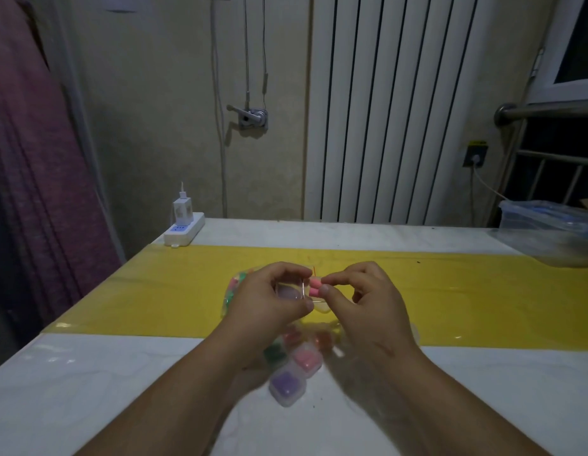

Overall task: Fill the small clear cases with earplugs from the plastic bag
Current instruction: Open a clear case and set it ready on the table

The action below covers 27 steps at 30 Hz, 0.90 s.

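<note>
Cloth point(29, 159) of a purple shade hangs at the far left. A white power strip point(184, 233) with a charger plugged in sits on the back left corner of the table point(88, 390). On the yellow band point(154, 291) across the table lies the plastic bag point(234, 288) of mixed-colour earplugs, mostly hidden behind the left hand point(266, 304). That hand's fingers and thumb curl round a small clear case point(288, 290), held up above the table. At the case's right edge, pink earplugs point(315, 287) are pinched between the thumb and forefinger of the right hand point(365, 304). Lower down, between the two wrists, filled cases point(287, 383) cluster on the white tabletop, a purple one nearest and a pink one just behind it. A clear lidded tub point(549, 232) stands at the far right.
</note>
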Each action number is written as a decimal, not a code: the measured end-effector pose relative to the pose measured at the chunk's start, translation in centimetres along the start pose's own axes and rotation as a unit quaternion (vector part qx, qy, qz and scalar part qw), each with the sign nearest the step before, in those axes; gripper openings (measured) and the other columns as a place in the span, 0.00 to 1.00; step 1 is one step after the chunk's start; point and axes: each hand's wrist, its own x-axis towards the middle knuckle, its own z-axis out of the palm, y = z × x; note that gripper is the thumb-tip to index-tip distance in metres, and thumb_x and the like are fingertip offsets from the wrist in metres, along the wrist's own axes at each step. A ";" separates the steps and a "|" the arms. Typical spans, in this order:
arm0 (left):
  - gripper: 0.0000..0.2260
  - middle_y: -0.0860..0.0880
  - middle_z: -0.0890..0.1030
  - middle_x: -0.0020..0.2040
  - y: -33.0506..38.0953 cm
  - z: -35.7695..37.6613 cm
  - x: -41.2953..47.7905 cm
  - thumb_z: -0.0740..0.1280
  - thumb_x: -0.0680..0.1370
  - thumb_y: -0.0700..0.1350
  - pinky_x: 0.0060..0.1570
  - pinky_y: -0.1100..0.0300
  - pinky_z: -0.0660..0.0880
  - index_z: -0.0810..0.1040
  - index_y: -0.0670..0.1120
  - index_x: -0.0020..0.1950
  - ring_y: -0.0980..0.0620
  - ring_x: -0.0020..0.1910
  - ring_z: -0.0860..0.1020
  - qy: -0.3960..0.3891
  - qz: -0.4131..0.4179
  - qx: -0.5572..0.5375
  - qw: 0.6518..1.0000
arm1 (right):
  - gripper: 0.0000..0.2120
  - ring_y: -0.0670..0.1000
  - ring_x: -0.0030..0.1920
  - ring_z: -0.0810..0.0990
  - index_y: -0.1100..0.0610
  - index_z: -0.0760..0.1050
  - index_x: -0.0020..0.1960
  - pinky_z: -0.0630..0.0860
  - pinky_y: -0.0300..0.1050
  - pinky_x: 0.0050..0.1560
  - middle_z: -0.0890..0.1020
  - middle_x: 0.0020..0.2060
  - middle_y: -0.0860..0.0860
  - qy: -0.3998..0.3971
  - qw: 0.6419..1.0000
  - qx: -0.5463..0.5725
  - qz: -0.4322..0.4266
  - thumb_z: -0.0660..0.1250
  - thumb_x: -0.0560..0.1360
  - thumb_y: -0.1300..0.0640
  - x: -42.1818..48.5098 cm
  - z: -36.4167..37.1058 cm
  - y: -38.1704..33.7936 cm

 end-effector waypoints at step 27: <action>0.15 0.32 0.83 0.47 0.7 0.1 0.1 0.50 0.84 0.41 0.42 0.50 0.81 0.76 0.39 0.56 0.38 0.43 0.82 0.006 -0.121 -0.245 0.962 | 0.14 0.49 0.38 0.83 0.58 0.74 0.53 0.80 0.48 0.43 0.85 0.37 0.57 -0.042 0.944 0.281 0.170 0.75 0.71 0.61 0.2 -1.1 -0.4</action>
